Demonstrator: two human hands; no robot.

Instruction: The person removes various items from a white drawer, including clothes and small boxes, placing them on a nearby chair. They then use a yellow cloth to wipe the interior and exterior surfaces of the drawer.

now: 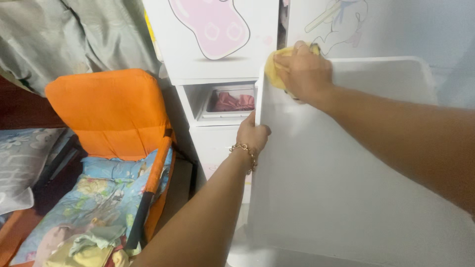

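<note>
Pressure should stay even as right hand [304, 74] clenches cloth [273, 69] on drawer [341, 188], left hand [252, 133] gripping its edge.

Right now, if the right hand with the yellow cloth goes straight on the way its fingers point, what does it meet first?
The right hand points left across the white panel. Past the panel's edge it would probably meet the white cabinet with the pink picture first, though depth is unclear. The yellow cloth already overhangs that edge.

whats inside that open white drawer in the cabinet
Folded red cloth lies inside the open drawer. The big white panel, gripped by the left hand, covers the drawer's right end, so anything there is hidden.
</note>
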